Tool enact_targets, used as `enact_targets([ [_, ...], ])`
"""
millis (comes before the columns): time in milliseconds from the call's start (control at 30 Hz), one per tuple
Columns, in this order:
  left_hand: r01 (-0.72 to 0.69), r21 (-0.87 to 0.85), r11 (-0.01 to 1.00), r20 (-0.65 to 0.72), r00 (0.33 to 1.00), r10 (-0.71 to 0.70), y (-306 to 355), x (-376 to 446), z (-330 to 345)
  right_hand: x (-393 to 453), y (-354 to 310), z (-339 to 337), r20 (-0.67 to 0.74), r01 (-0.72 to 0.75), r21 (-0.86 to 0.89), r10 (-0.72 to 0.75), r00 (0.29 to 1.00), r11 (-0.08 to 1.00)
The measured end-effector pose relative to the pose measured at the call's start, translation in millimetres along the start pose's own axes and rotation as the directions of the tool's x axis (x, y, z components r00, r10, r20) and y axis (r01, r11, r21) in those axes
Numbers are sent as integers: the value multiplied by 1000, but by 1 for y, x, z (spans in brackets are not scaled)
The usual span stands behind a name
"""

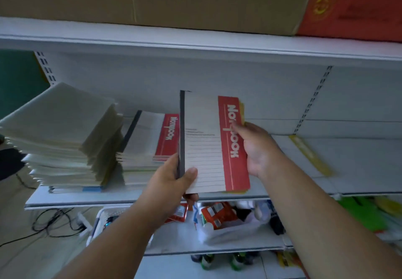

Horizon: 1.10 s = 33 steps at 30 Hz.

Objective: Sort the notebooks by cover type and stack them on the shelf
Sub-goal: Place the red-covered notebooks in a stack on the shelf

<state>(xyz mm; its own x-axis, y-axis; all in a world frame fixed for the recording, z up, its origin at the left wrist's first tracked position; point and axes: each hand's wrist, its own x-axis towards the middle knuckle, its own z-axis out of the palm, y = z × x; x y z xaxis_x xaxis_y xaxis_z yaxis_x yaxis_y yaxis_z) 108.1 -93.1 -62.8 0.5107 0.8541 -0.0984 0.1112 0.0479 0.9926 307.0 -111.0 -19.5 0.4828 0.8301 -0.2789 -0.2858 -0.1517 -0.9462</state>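
Note:
I hold a notebook (pixel 204 143) with a lined cream cover, a dark spine and a red "Notebook" band, lifted above the white shelf (pixel 304 163). My left hand (pixel 174 180) grips its dark spine at the lower left corner, thumb on the cover. My right hand (pixel 254 148) grips the red right edge; a yellow cover shows just behind it. A short stack of matching red-banded notebooks (pixel 150 139) lies on the shelf to the left. Further left stands a taller, untidy stack of plain pale-covered notebooks (pixel 63 137).
A large cardboard box (pixel 174 0) sits on the shelf above. A yellow strip (pixel 309 154) lies on the shelf's right part. Below is a white basket of small packaged goods (pixel 217 220). Cables (pixel 54 222) lie on the floor at lower left.

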Motion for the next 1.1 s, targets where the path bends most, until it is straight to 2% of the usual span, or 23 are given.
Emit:
enact_targets([
  [67, 23, 55, 998, 28, 999, -24, 3, 13, 27, 1, -6, -32, -40, 62, -2, -62, 997, 998],
  [200, 22, 92, 996, -46, 999, -18, 4, 43, 111, 21, -1, -109, -133, 84, -63, -92, 987, 994],
  [367, 88, 130, 988, -38, 996, -84, -13, 84, 242, 67, -15, -241, -141, -16, -280, -24, 990, 960],
  [467, 131, 284, 950, -49, 991, -122, -17, 117, 310, 107, -29, -312, -114, -85, -438, 38, 993, 895],
  [533, 145, 457, 878, -113, 988, -104, -19, 139, 343, 140, -30, -340, -138, -85, -526, 13, 990, 846],
  [600, 177, 566, 805, -195, 978, -78, -21, 159, 363, 169, -27, -352, -152, -60, -662, -56, 987, 747],
  [667, 213, 671, 711, -237, 969, -67, -28, 178, 374, 193, -22, -354, -138, -33, -809, -134, 981, 586],
  [767, 268, 800, 536, -243, 963, -118, -40, 202, 377, 220, -11, -354, -89, -30, -901, -119, 989, 432],
  [833, 299, 824, 481, -253, 954, -160, -44, 213, 377, 233, -3, -352, -72, -31, -938, -107, 992, 346],
  [933, 305, 856, 418, -253, 951, -177, -47, 225, 380, 246, 5, -351, -39, -8, -965, -111, 993, 263],
  [1100, 232, 899, 372, -212, 973, -95, -50, 233, 379, 257, 11, -349, -72, -40, -978, -152, 986, 205],
])
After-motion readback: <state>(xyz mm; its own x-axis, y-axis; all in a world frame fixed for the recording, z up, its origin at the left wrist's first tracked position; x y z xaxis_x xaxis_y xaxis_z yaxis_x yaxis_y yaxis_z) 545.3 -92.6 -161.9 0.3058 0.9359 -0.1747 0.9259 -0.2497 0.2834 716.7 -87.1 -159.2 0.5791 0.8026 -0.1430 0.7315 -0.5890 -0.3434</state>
